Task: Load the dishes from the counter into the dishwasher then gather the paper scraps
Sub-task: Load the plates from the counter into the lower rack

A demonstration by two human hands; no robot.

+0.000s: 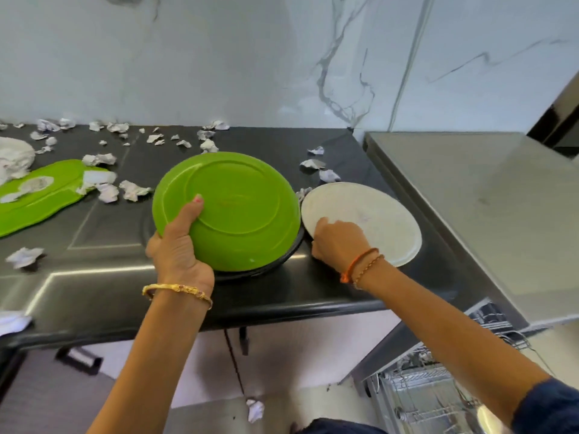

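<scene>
Two plates: left hand [178, 249] grips the green plate [232, 208], right hand [340, 242] fingers curl on the white plate [376, 220].

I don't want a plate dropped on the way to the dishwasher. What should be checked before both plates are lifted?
1. Left hand grips the green plate, thumb on its underside: ok.
2. Right hand has the white plate gripped: not ok, it still lies flat on the counter.
3. Dishwasher rack pulled out: ok.
4. Free rack slot: cannot tell.
5. Paper scraps clear of the white plate: not ok, one touches its far rim.
</scene>
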